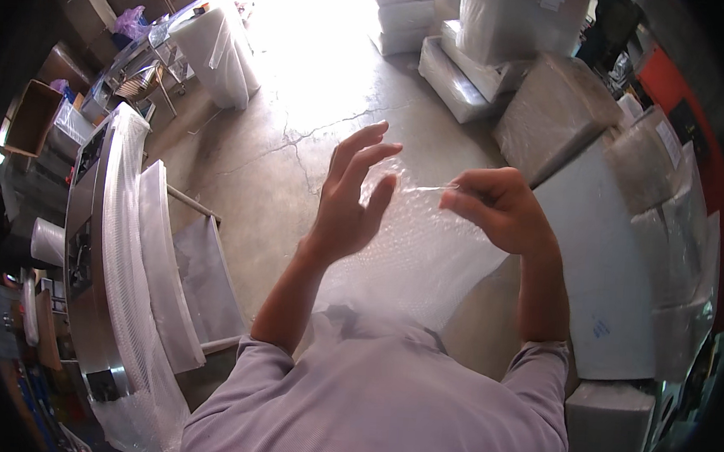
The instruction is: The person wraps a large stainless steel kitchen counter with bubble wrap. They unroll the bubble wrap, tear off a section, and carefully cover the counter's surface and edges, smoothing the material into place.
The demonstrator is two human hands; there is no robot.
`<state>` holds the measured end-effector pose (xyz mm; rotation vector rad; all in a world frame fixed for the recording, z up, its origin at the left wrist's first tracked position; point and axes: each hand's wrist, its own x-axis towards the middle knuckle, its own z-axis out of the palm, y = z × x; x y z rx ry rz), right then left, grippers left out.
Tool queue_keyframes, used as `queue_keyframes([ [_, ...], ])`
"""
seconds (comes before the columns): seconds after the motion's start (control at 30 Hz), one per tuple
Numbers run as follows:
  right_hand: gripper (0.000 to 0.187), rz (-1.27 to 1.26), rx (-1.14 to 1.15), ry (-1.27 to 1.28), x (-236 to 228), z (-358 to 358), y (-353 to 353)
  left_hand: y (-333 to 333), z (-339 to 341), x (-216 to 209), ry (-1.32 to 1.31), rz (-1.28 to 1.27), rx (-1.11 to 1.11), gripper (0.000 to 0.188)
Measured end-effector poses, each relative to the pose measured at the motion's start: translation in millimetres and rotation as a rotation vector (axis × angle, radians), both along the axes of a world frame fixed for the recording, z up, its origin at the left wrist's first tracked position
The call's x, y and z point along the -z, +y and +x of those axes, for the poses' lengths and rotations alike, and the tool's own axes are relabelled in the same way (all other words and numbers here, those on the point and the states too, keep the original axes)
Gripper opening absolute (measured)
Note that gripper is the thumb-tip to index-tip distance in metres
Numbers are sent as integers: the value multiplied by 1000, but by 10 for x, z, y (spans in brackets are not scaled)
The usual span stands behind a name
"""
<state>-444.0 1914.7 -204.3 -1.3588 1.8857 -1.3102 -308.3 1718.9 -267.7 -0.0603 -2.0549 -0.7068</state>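
A sheet of clear bubble wrap (427,246) hangs in front of my body, its upper edge at the height of my hands. My right hand (496,205) pinches that edge between thumb and fingers, and a short strip of it is pulled taut toward the left. Beside the sheet's upper left part, my left hand (356,184) is raised with its fingers apart. Whether the left palm touches the film is hard to see. The sheet's lower end is hidden behind my shirt.
On the left stands a long steel unit (84,292) partly covered in bubble wrap, with flat panels (169,264) leaning by it. A large wrap roll (215,51) stands farther off. Wrapped boxes (559,114) and a white panel (599,274) line the right side. The concrete floor (275,154) is cracked.
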Motion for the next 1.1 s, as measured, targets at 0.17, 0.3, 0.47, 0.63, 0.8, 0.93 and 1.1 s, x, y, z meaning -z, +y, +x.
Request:
queue_keyframes([
  [0.17, 24, -13, -241, 50, -62, -652, -800, -433, -339, 40, -4, 127, 115, 37],
  [0.3, 21, -187, -210, -259, 227, -971, -1514, -967, -633, 175, 189, -22, -11, 30],
  [0.47, 13, -342, -188, -792, 544, -1228, -2468, -1719, -937, 236, 289, -155, -109, 27],
  [0.63, 22, -351, 29, -970, 783, -1265, -3326, -2509, -1151, 346, 223, -273, -171, 25],
  [0.8, 23, -218, 138, -1001, 902, -1331, -3930, -3148, -1275, 466, 130, -277, -260, 18],
  [0.93, 22, -239, 119, -1047, 898, -1445, -4384, -3433, -1397, 498, 265, -139, -637, 22],
  [1.1, 20, -83, -103, -882, 877, -1595, -4831, -3487, -1580, 639, -118, 178, -476, 50],
])
